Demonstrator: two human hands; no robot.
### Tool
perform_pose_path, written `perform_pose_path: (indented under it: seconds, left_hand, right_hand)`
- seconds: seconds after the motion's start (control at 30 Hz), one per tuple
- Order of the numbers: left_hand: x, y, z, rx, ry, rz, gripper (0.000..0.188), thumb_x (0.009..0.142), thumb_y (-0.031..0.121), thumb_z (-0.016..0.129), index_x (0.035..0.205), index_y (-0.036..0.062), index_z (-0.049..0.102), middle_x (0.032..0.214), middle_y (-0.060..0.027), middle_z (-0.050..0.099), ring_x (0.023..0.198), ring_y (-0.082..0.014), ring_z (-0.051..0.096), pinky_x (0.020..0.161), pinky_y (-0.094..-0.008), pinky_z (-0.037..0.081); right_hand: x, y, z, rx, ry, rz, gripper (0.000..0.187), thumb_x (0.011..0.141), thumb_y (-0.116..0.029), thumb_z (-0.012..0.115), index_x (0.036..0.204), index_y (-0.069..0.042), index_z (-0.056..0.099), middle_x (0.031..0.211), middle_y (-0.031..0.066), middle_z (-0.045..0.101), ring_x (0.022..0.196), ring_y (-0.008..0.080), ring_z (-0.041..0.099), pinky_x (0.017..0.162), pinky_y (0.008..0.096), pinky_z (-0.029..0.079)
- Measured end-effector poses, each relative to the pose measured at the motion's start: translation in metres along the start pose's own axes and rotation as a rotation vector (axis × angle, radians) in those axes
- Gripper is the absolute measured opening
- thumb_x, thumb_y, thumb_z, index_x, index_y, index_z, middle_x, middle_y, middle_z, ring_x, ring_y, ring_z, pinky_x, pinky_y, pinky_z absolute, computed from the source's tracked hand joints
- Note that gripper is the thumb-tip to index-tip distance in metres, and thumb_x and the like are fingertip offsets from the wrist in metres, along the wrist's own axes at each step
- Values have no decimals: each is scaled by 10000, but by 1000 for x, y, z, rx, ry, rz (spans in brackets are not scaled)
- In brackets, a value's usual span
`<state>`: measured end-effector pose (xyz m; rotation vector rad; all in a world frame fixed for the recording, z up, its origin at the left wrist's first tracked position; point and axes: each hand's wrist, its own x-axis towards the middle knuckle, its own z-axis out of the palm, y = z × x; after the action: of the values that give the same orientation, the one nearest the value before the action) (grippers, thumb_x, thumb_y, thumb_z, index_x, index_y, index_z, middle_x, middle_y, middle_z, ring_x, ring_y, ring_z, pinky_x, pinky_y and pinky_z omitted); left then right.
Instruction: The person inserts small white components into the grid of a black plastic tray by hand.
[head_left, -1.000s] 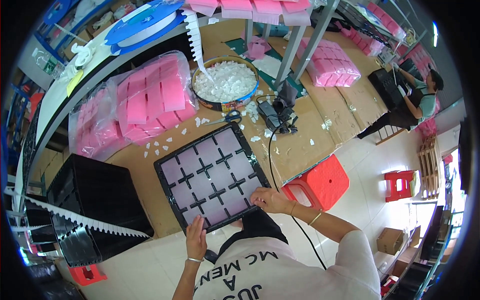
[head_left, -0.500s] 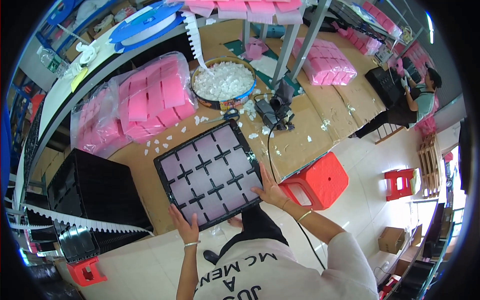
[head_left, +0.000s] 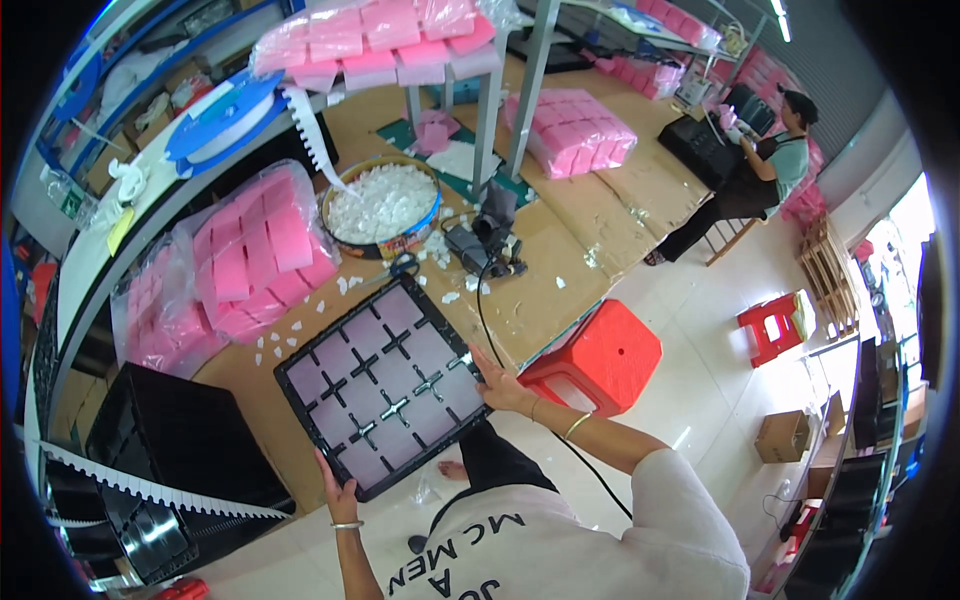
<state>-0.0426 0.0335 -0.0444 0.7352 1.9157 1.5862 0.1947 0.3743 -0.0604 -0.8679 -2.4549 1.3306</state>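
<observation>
A square black tray (head_left: 428, 458) with cross-shaped dividers and pale pinkish-grey panels lies tilted in front of me, at the near edge of the cardboard-covered table. My left hand (head_left: 337, 490) is closed on its near left corner, with the thumb against the rim. On the opposite side my right hand (head_left: 503, 386) grips the right rim; some of its fingers are hidden by the tray. Just beyond the far corner lie scissors (head_left: 404, 264), partly hidden by it.
A round tub (head_left: 408, 243) of white pieces stands beyond the tray. Bagged pink foam blocks (head_left: 255, 245) lie left of it, above stacked black trays (head_left: 190, 440). A dark corded tool (head_left: 487, 240) rests to the right. A red stool (head_left: 605, 355) stands by my right arm; a co-worker (head_left: 765, 165) sits farther off.
The whole view has swung, so the surroundings sit farther left. Light now glints on the tray's dividers. My left thumb has moved from over the panel to the rim; both hands stay on the tray.
</observation>
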Motion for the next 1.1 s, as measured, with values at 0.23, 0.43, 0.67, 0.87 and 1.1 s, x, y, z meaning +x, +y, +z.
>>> perform_pose_path:
  seconds: [0.23, 0.43, 0.67, 0.87, 1.1]
  left_hand:
    - [-9, -11, -17, -122, 95, -29, 927, 799, 55, 665, 1589, 27, 180, 1651, -146, 182, 1530, -290, 146, 1228, -392, 125]
    - [-43, 179, 50, 871, 20, 296, 1050, 686, 252, 822, 1560, 53, 277, 1630, -237, 195, 1514, -411, 153, 1206, -489, 183]
    - [-136, 154, -32, 314, 581, 269, 471, 776, -41, 732, 1233, 10, 631, 1214, -205, 677, 1104, -339, 678, 939, -382, 522]
    - [-312, 146, -151, -205, 1034, 92, 729, 754, -19, 764, 1418, 27, 466, 1303, -100, 607, 1145, -207, 614, 950, -330, 546]
    - [-299, 198, -229, -717, 1463, 573, 520, 867, -91, 662, 1357, -45, 495, 1335, -149, 580, 1205, -275, 588, 1065, -388, 490]
  right_hand:
    - [0, -119, -47, 451, 59, -40, 804, 734, 106, 623, 1488, -8, 367, 1388, 160, 532, 1293, 268, 513, 1092, 355, 422]
    - [-40, -285, -74, 1147, -215, 139, 718, 766, 147, 645, 1432, -30, 441, 1269, 72, 545, 1162, 158, 544, 1010, 323, 475]
    - [-82, -401, -113, 825, -947, -399, 360, 988, -204, 638, 1306, -45, 578, 1200, 82, 585, 1189, 118, 534, 1014, 295, 461]
    - [-87, -468, -155, 868, -1661, -2029, 374, 984, -123, 571, 1311, 57, 550, 1407, 166, 556, 1325, 261, 491, 1118, 446, 411]
    - [-106, -449, -169, 898, -1456, -2271, 473, 898, -26, 597, 1357, 50, 511, 1475, 153, 464, 1382, 257, 401, 1151, 465, 355]
